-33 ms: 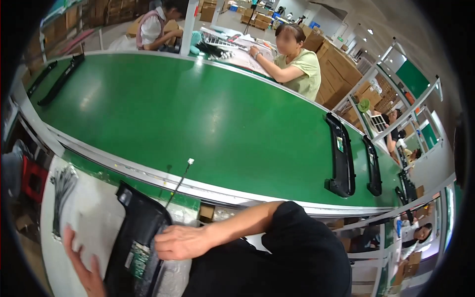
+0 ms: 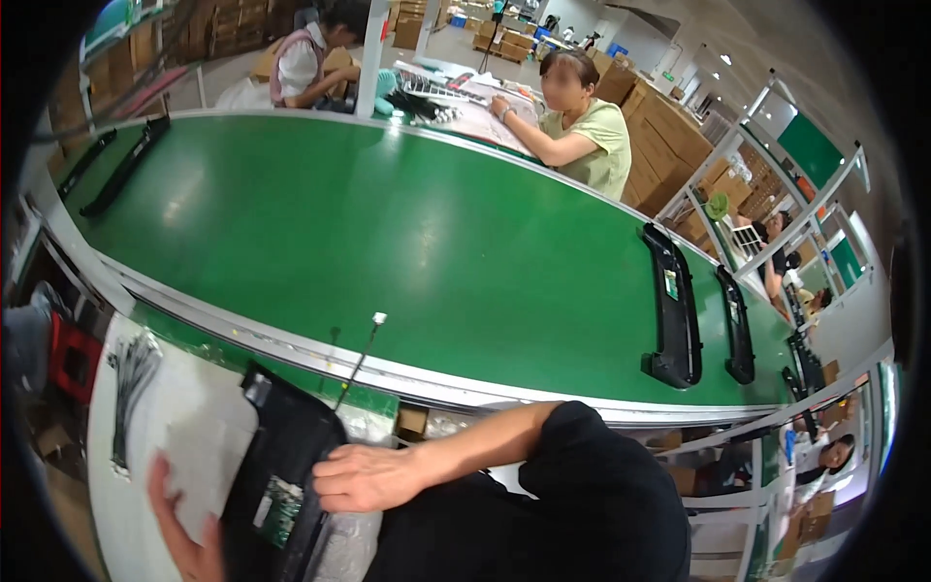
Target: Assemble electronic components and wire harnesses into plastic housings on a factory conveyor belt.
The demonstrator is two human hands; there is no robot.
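Observation:
A long black plastic housing (image 2: 281,427) lies lengthwise on the white work surface in front of me. A green circuit board (image 2: 281,514) sits in its hollow. My right hand (image 2: 367,477) rests at the housing's right edge with its fingers curled over it; the fingertips are partly hidden. Beyond this hand, a thin dark cable (image 2: 359,367) with a white connector (image 2: 379,318) sticks up from beside the housing. To the left of the housing, my left hand (image 2: 186,533) holds nothing, its fingers spread and slightly blurred.
A bundle of dark cables (image 2: 133,388) lies at the left of the white work surface (image 2: 199,412). Beyond runs a green conveyor belt (image 2: 407,242) with similar housings (image 2: 676,310) at both ends. Across it, a person in light green (image 2: 592,136) sits at a table.
The whole view has shifted slightly, moving the scene a little right. My left hand has come slightly nearer the housing. My right hand keeps its place on the housing's edge.

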